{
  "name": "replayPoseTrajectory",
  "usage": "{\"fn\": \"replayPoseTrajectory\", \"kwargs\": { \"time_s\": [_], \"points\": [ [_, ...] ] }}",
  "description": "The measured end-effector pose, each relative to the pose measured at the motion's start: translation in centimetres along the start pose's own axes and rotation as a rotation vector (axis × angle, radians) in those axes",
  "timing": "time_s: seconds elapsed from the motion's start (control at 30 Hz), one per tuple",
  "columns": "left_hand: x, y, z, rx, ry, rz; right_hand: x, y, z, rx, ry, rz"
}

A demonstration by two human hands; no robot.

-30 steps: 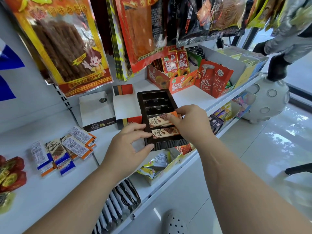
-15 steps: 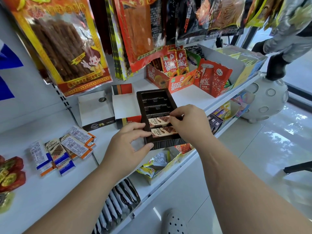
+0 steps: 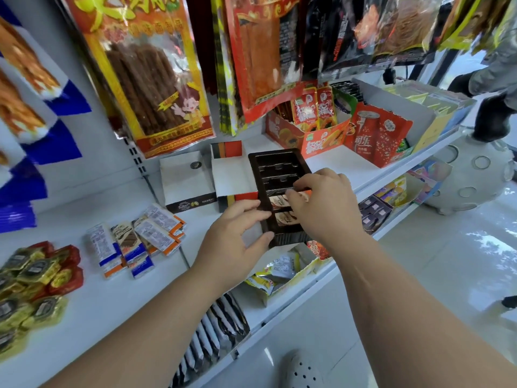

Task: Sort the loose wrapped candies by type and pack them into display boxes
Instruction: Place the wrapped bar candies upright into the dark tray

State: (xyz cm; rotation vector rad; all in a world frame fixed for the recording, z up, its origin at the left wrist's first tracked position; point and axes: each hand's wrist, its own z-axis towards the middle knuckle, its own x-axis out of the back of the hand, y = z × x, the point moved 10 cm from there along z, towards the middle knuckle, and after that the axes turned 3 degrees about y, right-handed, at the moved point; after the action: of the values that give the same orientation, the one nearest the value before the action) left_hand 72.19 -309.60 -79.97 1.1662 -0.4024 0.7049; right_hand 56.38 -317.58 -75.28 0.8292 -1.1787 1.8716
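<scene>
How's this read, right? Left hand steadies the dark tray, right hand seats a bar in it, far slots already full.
One error: in the head view the far slots of the dark tray are empty. Otherwise right: left hand steadies the tray, right hand seats a bar in it.

Head-worn view, downward, near shelf (image 3: 98, 303)

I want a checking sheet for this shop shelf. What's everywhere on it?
Surface: white shelf, carries all the sorting.
Job's things: dark tray with an upper bar and lower bar; loose bars and foil candies at left.
Clutter: white boxes behind the tray.
Grips: left hand holds the tray's edge; right hand pinches the upper bar.
Cables: nothing seen.
Surroundings: hanging snack bags, stocked lower shelf, floor.
</scene>
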Motion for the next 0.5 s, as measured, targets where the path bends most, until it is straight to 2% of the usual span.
{"fn": "replayPoseTrajectory", "kwargs": {
  "time_s": [0.13,0.3,0.43,0.5],
  "points": [
    [3.7,-0.4,-1.5,0.030,0.059,0.081,0.0,-4.0,-0.2,0.104,0.027,0.121],
    [12.8,-3.3,-4.4,0.158,0.146,0.393,-2.7,-9.6,-2.3,0.241,-0.160,0.229],
    [17.8,-6.5,-6.8,0.355,0.013,0.785,-5.9,-14.0,-4.6,0.357,-0.322,0.203],
    [18.1,-7.7,-7.6,0.383,-0.062,0.828,-7.5,-16.0,-5.7,0.405,-0.382,0.200]
  ]
}}
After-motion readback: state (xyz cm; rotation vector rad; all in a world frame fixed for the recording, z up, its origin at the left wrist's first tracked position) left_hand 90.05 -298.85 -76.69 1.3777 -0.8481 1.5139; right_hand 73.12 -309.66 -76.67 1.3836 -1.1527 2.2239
